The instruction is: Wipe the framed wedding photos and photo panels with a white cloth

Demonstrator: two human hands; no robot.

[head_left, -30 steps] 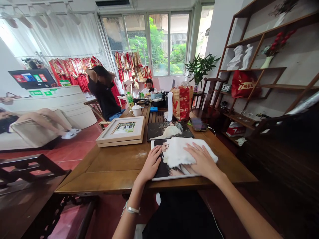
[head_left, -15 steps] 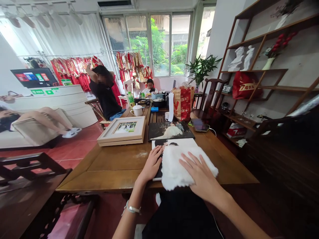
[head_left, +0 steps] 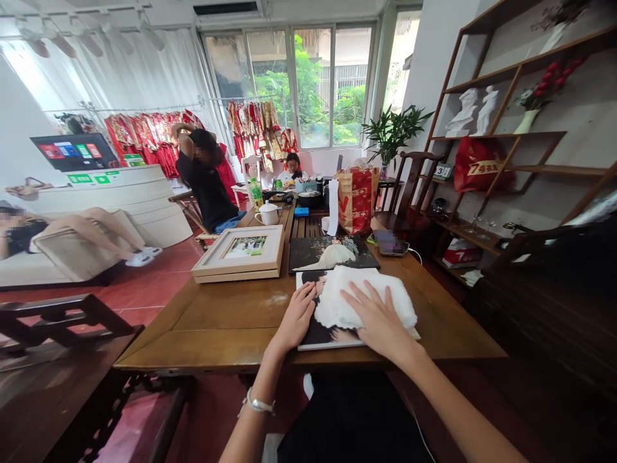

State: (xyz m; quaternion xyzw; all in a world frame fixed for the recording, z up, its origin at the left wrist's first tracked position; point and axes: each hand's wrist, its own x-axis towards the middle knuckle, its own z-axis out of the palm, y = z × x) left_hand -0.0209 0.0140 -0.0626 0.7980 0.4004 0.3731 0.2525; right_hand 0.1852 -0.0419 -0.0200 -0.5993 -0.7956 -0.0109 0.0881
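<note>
A photo print panel (head_left: 308, 335) lies flat at the near edge of the wooden table, its picture mostly covered. My left hand (head_left: 299, 314) rests on the panel's left side, fingers stretched out. Spread over the panel's right part is a fluffy white cloth (head_left: 400, 307), bunched a little. My right hand (head_left: 373, 315) presses flat on the cloth with its fingers apart. Just beyond lies a dark photo panel (head_left: 332, 254) showing a white gown. To the left sits a pale wooden picture frame (head_left: 238, 254) with a small photo in it.
The wooden table (head_left: 193, 328) also holds a white lidded mug (head_left: 268, 213), a red paper bag (head_left: 357, 199) and a phone (head_left: 391, 243) on a cable. A person in black (head_left: 207, 180) sits at its far left. A dark wooden chair (head_left: 62, 334) stands near left.
My right hand has slid the white cloth slightly away from me and to the left, uncovering more of the panel's lower edge. My left hand stays on the panel.
</note>
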